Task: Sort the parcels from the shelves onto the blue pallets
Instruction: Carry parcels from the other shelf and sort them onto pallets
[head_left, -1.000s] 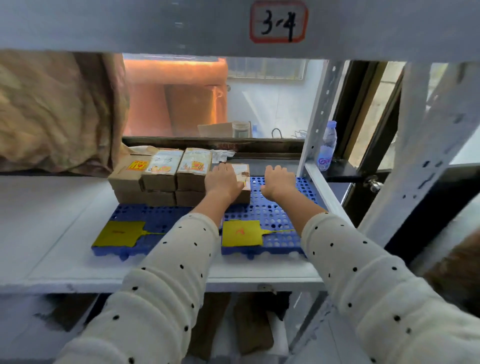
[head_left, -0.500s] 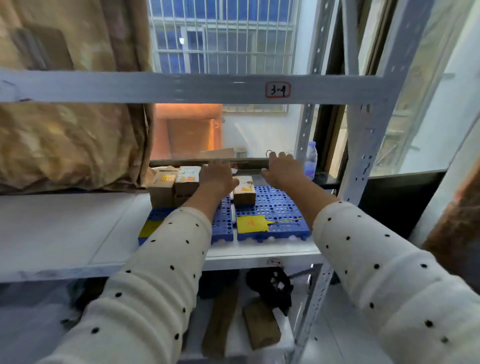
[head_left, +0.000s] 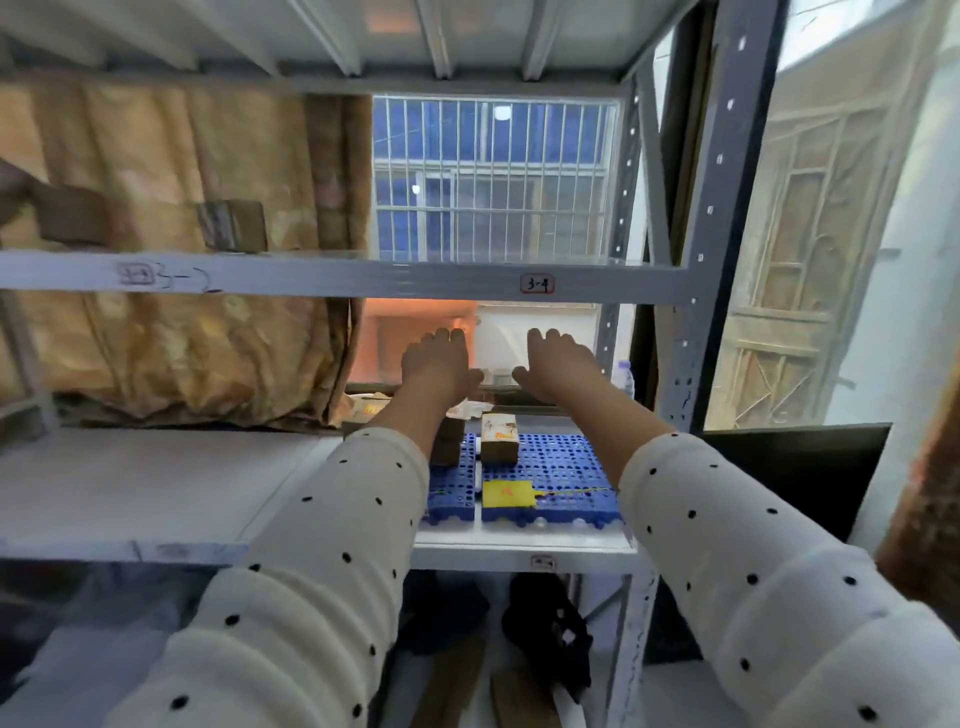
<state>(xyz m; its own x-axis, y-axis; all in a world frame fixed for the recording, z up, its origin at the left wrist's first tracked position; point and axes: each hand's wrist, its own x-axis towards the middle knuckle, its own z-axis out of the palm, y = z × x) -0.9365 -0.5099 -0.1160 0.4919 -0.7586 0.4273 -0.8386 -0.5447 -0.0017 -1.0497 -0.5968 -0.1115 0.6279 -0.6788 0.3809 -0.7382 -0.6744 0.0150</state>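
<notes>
Left hand (head_left: 440, 361) and right hand (head_left: 558, 365): both empty, fingers spread, palms down, raised above the shelf (head_left: 156, 493) at 12 o'clock of the pallets. Judgement: between parcels; next reach should pick one box squarely with both hands and set it flush against those already placed.

Right blue pallet (head_left: 561, 475): one cardboard parcel (head_left: 500, 440) at its 11 o'clock corner, yellow tag (head_left: 508, 493) at 6 o'clock. Left blue pallet (head_left: 451, 493): mostly hidden by the left sleeve; brown boxes (head_left: 448, 441) partly seen.
</notes>
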